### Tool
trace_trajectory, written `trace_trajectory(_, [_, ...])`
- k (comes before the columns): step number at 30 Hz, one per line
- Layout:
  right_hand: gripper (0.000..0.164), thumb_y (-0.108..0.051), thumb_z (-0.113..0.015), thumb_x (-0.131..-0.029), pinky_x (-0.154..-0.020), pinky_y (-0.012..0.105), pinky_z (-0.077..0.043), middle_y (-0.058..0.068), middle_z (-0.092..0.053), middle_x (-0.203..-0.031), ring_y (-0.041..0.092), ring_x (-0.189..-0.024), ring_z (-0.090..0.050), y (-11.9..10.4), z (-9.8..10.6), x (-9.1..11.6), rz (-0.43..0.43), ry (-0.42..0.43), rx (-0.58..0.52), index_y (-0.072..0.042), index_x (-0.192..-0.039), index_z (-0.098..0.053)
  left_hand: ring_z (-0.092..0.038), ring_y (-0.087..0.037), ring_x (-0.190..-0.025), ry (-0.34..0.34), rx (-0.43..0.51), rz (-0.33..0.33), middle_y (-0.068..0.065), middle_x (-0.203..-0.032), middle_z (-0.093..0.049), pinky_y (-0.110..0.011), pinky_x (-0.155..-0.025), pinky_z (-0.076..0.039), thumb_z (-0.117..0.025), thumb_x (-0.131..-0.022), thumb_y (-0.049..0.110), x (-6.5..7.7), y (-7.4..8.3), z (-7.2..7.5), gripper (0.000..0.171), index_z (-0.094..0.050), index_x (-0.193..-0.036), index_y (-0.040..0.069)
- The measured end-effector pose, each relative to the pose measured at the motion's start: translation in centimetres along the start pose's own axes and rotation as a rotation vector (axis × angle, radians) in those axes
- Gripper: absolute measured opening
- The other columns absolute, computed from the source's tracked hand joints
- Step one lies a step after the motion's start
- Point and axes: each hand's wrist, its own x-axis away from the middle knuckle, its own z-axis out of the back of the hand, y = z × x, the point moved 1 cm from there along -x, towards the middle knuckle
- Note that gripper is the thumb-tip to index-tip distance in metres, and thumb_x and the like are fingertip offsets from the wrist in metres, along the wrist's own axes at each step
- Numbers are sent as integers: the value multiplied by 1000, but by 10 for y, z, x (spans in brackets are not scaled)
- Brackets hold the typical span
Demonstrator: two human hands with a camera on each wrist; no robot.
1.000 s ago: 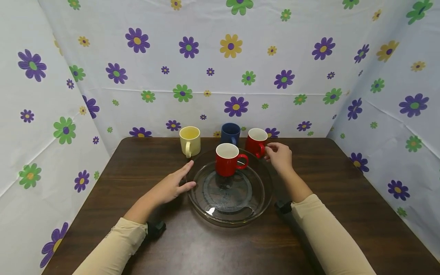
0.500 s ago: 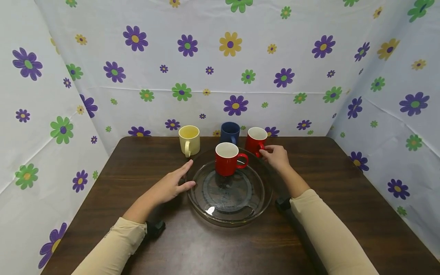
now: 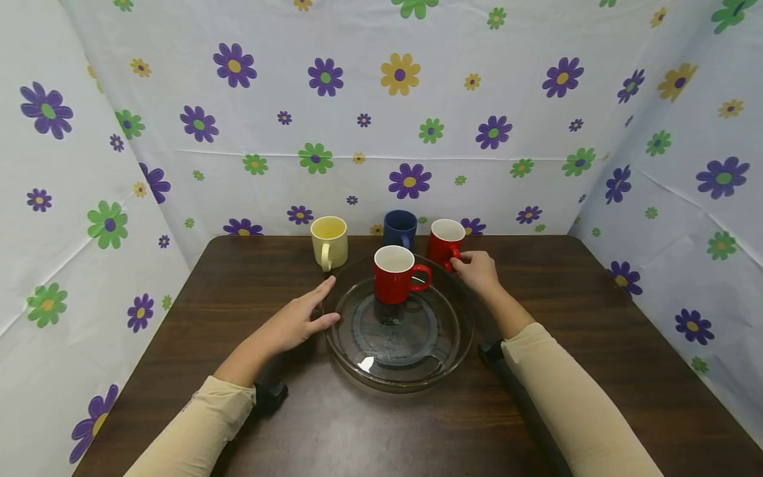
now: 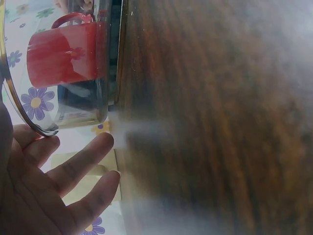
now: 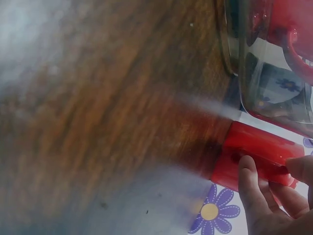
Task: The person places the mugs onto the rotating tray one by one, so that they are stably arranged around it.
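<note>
- Right hand [image 3: 479,271]: thumb and fingers closed in a pinch on the handle of the rear red mug [image 3: 440,252], glossy, cylindrical, white inside; a second ago the fingertips were at the handle's outer edge, now they lie farther over it.
- Rear red mug: upright on the dark brown wood-grain table [image 3: 381,430], just beyond the dish's right rear rim; same place as earlier.
- Left hand [image 3: 295,322]: unchanged; fingers spread and loose, fingertips at the left rim of the round smoky-glass dish [image 3: 390,385]; grips nothing.
- Front red mug [image 3: 389,283], glossy, white inside: upright in the dish, toward its rear; unmoved.
- Pale yellow cylindrical mug [image 3: 330,246] left, dark blue cylindrical mug [image 3: 393,234] between it and the rear red mug; both unmoved.
</note>
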Motion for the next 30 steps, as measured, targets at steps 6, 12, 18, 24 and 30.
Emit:
trace_trajectory(6, [39, -23, -65, -101, -79, 38, -60, 25, -74, -105, 31, -87, -73, -1, 2, -3, 3, -14, 50, 9, -123, -68, -31, -35, -149, 10, -3, -4, -14, -166, -25, -55, -119, -26, -61, -101, 42, 0, 0, 1, 80, -23, -161, 5])
trace_trajectory(12, [39, -24, -64, -101, -80, 39, -59, 24, -74, -105, 32, -88, -72, -1, 1, -4, 5, -29, 57, 9, -123, -68, -32, -36, -148, 9, -1, 2, -15, -166, -25, -55, -119, -26, -61, -101, 42, 1, 1, 1, 80, -23, -161, 5])
trace_trajectory(18, [37, -21, -64, -101, -85, 41, -59, 25, -74, -105, 33, -89, -72, 0, -1, -4, -8, -11, 33, 9, -122, -68, -32, -36, -148, 13, -5, 1, -16, -165, -25, -55, -119, -27, -61, -101, 42, 3, 2, 1, 80, -23, -161, 5])
trace_trajectory(24, [35, -19, -65, -101, -84, 41, -60, 25, -73, -106, 34, -90, -72, 3, 0, -1, -12, 16, 14, 9, -121, -69, -32, -35, -148, 8, -11, 9, -13, -166, -24, -54, -119, -27, -60, -102, 44, 4, 1, 0, 80, -22, -162, 7])
trace_trajectory(30, [35, -18, -66, -100, -86, 43, -59, 27, -73, -108, 37, -92, -73, 8, 3, 3, -19, 42, -7, 9, -122, -68, -33, -35, -148, 7, -4, 5, -13, -166, -25, -54, -119, -27, -60, -101, 45, 4, 2, -1, 81, -23, -162, 7])
